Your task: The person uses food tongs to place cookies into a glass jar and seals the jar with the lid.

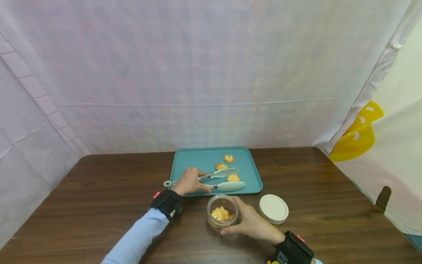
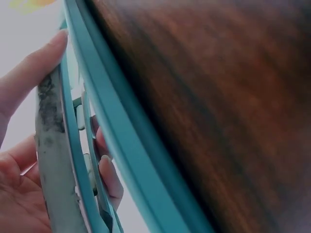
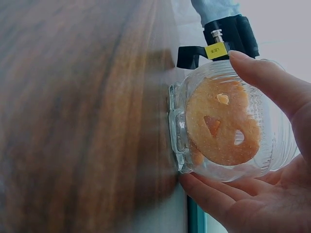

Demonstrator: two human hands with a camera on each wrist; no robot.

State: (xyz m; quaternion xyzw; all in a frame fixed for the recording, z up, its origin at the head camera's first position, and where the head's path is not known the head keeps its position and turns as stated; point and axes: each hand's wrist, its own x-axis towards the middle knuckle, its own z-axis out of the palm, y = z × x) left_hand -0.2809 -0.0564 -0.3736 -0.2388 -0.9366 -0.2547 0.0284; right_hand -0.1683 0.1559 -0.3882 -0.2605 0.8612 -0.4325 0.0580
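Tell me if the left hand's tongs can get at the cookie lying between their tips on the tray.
Probably yes: the left hand holds the tongs open on the tray, their tips either side of the cookie, nothing between.

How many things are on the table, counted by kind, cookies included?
Tray: 1
Tongs, held by the left hand: 1
Glass jar, held by the right hand: 1
Lid: 1
Cookies on the tray: 3
Cookies in the jar: at least 1
Total: at least 8
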